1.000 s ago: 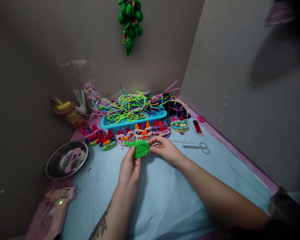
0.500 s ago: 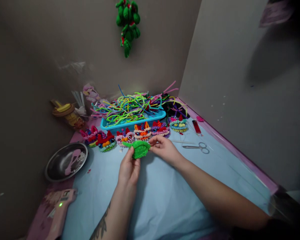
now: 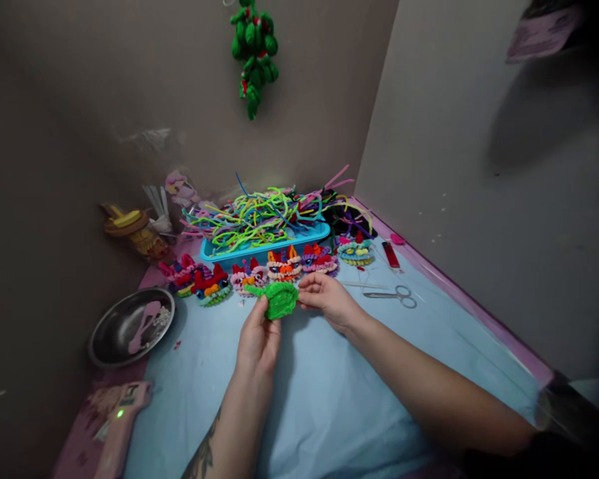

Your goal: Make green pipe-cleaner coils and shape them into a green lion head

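Observation:
A bright green fuzzy pipe-cleaner piece [image 3: 281,301], oval with a raised rim and a short end sticking out to the left, is held above the table. My left hand [image 3: 257,334] grips its lower left side, thumb in front and fingers behind. At the right edge of the piece, my right hand [image 3: 324,298] pinches with thumb and forefinger; the exact contact is small and partly hidden. Just beyond the hands stands a row of several colourful pipe-cleaner animal heads [image 3: 284,264], partly covered by the green piece and the hands.
Behind the row, a blue tray [image 3: 219,254] overflows with loose pipe cleaners [image 3: 274,209]. Scissors [image 3: 390,295] and a red lighter [image 3: 391,255] lie at right. A metal bowl [image 3: 110,332] and a pink glue gun [image 3: 122,426] are at left. Green plush-like pieces [image 3: 254,56] hang on the wall.
Both hands keep hold of the green piece, which has tilted slightly. The whole view has shifted a little; nothing else has visibly moved.

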### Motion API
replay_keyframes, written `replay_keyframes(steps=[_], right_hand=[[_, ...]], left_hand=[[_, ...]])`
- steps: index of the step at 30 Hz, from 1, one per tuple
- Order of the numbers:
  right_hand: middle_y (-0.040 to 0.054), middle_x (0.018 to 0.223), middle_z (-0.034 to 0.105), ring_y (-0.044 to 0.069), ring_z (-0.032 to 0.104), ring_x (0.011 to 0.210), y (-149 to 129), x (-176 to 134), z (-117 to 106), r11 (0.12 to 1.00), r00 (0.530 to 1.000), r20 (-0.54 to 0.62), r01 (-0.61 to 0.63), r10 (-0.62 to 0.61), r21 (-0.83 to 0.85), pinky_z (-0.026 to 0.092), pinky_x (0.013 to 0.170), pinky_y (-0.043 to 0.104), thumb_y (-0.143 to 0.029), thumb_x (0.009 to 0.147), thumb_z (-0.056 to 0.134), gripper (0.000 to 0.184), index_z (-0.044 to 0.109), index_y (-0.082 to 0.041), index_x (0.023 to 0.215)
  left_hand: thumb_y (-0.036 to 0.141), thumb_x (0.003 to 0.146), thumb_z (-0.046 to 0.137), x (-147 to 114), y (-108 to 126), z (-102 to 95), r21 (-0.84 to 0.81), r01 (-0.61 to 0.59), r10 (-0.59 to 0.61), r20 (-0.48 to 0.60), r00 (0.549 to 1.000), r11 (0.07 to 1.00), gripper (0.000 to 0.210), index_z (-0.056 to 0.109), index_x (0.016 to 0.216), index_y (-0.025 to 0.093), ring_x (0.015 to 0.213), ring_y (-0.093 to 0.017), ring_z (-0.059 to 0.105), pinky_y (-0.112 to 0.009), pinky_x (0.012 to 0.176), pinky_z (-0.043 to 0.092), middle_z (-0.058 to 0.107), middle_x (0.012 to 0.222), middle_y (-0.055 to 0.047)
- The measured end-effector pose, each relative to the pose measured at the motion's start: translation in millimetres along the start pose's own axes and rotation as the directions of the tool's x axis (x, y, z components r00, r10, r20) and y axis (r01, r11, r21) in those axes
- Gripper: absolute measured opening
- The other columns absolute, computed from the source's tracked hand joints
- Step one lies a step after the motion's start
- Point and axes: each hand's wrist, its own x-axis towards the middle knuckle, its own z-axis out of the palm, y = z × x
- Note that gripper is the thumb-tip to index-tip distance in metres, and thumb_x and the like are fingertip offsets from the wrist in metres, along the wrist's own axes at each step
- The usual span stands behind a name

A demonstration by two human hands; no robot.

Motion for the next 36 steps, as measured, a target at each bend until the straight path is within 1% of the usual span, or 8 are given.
replay_keyframes(steps=[5,8,11,16,20,25,32,36], right_hand=[[-0.0045,0.067,0.065,0.01,0.065,0.062,2,1,-2,0.965,0.986,0.11,-0.15,0.129,0.217,0.053,0.064,0.023,-0.014,0.049,0.085,0.04,0.059,-0.017,0.079],[-0.003,0.071,0.066,0.011,0.066,0.067,3,1,-1,0.938,0.979,0.161,-0.166,0.121,0.303,0.054,0.069,0.024,-0.011,0.051,0.084,0.04,0.06,-0.016,0.082],[-0.0034,0.073,0.066,0.01,0.065,0.068,4,0,0,0.923,0.981,0.166,-0.159,0.106,0.35,0.053,0.068,0.022,-0.01,0.052,0.084,0.04,0.06,-0.017,0.083],[-0.0038,0.073,0.065,0.009,0.064,0.066,4,0,4,0.913,0.985,0.143,-0.144,0.096,0.382,0.051,0.062,0.02,-0.01,0.053,0.084,0.039,0.06,-0.018,0.083],[-0.0039,0.071,0.064,0.009,0.063,0.064,4,-2,7,0.9,0.985,0.138,-0.154,0.106,0.408,0.051,0.061,0.02,-0.011,0.052,0.084,0.04,0.058,-0.018,0.083],[-0.0036,0.067,0.065,0.009,0.063,0.06,0,-7,11,0.932,0.988,0.132,-0.124,0.084,0.34,0.051,0.06,0.02,-0.019,0.053,0.086,0.037,0.057,-0.017,0.077],[-0.0031,0.062,0.065,0.009,0.063,0.057,0,-8,11,0.952,0.992,0.113,-0.092,0.062,0.291,0.05,0.055,0.018,-0.023,0.054,0.086,0.038,0.057,-0.016,0.077],[-0.0031,0.062,0.065,0.009,0.064,0.055,2,-7,9,0.94,0.99,0.082,-0.137,0.117,0.312,0.052,0.054,0.018,-0.019,0.053,0.086,0.037,0.058,-0.017,0.078]], left_hand=[[0.004,0.092,0.04,-1,2,-0.9,-0.019,0.042,-0.042,0.026,0.999,0.999,0.03,0.061,0.113,0.007,0.066,-0.013,0.071,-0.019,0.065,0.058,0.074,0.074,-0.007],[0.004,0.092,0.039,-2,4,-1.2,-0.023,0.052,-0.051,0.042,0.998,0.998,0.034,0.057,0.121,0.007,0.066,-0.013,0.071,-0.018,0.067,0.057,0.075,0.08,-0.008],[0.004,0.092,0.038,-4,5,-1.1,-0.028,0.054,-0.053,0.056,0.997,0.998,0.037,0.054,0.125,0.008,0.065,-0.013,0.071,-0.018,0.066,0.057,0.075,0.084,-0.009],[0.004,0.091,0.038,-5,5,0.2,-0.024,0.061,-0.06,0.053,0.997,0.998,0.038,0.055,0.124,0.009,0.065,-0.013,0.071,-0.018,0.066,0.057,0.076,0.085,-0.009],[0.004,0.092,0.037,-6,7,1.4,-0.026,0.064,-0.063,0.044,0.997,0.998,0.033,0.06,0.115,0.008,0.065,-0.013,0.071,-0.017,0.064,0.057,0.075,0.077,-0.008],[0.004,0.092,0.035,-7,8,1.6,-0.028,0.057,-0.055,0.048,0.997,0.998,0.033,0.064,0.106,0.009,0.064,-0.012,0.071,-0.017,0.064,0.057,0.074,0.073,-0.007],[0.004,0.091,0.036,-4,7,0.5,-0.011,0.019,-0.019,0.054,0.998,1.0,0.034,0.063,0.112,0.01,0.066,-0.012,0.071,-0.016,0.067,0.056,0.075,0.076,-0.006],[0.003,0.088,0.042,-4,4,-3.0,0.011,-0.039,0.038,0.124,0.992,0.999,0.035,0.062,0.115,0.01,0.071,-0.013,0.071,-0.018,0.069,0.056,0.075,0.083,-0.007]])
